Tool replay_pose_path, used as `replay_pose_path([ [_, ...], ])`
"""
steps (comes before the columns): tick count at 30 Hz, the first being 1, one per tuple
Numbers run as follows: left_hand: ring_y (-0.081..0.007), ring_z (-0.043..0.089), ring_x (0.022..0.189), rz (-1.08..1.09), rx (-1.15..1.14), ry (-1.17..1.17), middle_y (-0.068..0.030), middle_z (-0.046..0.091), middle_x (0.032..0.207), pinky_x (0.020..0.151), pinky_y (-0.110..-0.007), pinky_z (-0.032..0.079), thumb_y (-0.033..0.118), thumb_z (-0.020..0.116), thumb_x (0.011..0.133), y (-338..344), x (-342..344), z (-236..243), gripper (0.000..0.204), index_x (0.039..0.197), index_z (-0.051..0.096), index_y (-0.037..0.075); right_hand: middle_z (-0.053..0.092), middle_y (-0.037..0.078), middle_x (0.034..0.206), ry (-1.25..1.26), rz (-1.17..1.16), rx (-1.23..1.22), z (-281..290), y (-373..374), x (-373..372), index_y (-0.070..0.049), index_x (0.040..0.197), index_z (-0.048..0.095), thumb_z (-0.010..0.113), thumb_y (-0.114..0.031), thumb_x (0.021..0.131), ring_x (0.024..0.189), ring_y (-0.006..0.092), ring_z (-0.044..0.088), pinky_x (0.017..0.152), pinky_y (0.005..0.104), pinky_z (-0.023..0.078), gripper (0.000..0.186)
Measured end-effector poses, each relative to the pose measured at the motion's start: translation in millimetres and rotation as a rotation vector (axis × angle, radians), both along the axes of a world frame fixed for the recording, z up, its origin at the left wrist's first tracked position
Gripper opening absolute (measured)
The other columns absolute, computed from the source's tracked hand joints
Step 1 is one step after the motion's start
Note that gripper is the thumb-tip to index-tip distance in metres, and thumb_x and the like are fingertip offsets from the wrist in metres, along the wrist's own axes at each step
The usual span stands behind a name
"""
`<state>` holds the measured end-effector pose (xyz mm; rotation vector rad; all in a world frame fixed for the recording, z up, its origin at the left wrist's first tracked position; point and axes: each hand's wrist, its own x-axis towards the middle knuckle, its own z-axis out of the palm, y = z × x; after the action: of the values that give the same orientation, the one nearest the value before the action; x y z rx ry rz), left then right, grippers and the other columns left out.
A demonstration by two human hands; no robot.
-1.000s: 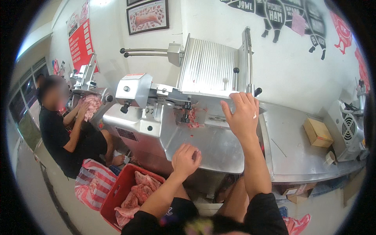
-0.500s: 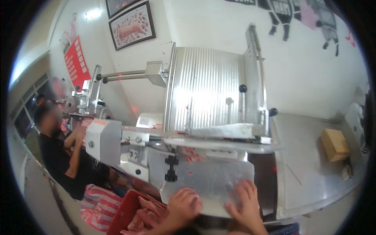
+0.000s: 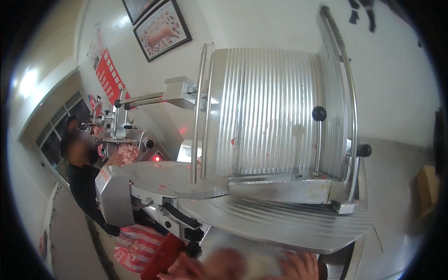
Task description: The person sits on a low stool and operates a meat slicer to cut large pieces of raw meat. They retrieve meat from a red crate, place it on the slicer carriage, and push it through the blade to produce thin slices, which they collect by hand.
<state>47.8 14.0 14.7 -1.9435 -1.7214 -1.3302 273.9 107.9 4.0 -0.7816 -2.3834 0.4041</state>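
Observation:
At the lower edge my left hand (image 3: 226,262), blurred and partly cut off, is low over the slicer's lower steel surface, beside the red crate (image 3: 158,256) holding raw meat (image 3: 184,268); its fingers are too smeared to read. My right hand (image 3: 296,263) rests to its right with fingers apart, low on the pale steel below the ridged plate (image 3: 308,224). Above both hands stands the large meat slicer, with a ribbed carriage (image 3: 261,112), a black knob (image 3: 318,113) and a housing (image 3: 112,196) at its left. Red meat scraps cling to the metal.
A co-worker (image 3: 79,172) in black works at another slicer (image 3: 130,135) with meat; a further person (image 3: 72,123) is behind. A striped bag (image 3: 135,245) lies at lower left. A steel counter (image 3: 392,233) with a cardboard box (image 3: 424,186) is on the right.
Both my hands have dropped from the slicer's front to the bottom of the view. The slicer looms larger and the view has shifted, with more ceiling and doorway at left.

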Motion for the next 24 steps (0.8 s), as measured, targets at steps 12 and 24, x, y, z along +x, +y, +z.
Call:
replay_pose_path([
  [12, -0.0395, 0.066, 0.087, -0.041, -0.029, -0.030, -0.0167, 0.065, 0.090, 0.082, -0.048, 0.054, 0.000, 0.070, 0.074, 6.4, -0.4, 14.7, 0.021, 0.094, 0.062, 0.000, 0.058, 0.012, 0.142, -0.017, 0.037, -0.011, 2.4, -2.1, 1.1, -0.009, 0.125, 0.066, 0.067, -0.029, 0.089, 0.130, 0.0416, 0.052, 0.110, 0.0621, 0.037, 0.042],
  [24, -0.0292, 0.067, 0.102, 0.241, 0.037, -0.025, -0.0094, 0.069, 0.104, 0.082, -0.040, 0.052, 0.015, 0.078, 0.075, -24.7, -10.1, -38.9, 0.026, 0.098, 0.067, 0.008, 0.054, 0.021, 0.144, -0.117, 0.071, -0.020, 7.3, -9.8, -8.0, 0.001, 0.128, 0.060, 0.072, -0.029, 0.090, 0.141, 0.0521, 0.038, 0.116, 0.0615, 0.030, 0.050],
])
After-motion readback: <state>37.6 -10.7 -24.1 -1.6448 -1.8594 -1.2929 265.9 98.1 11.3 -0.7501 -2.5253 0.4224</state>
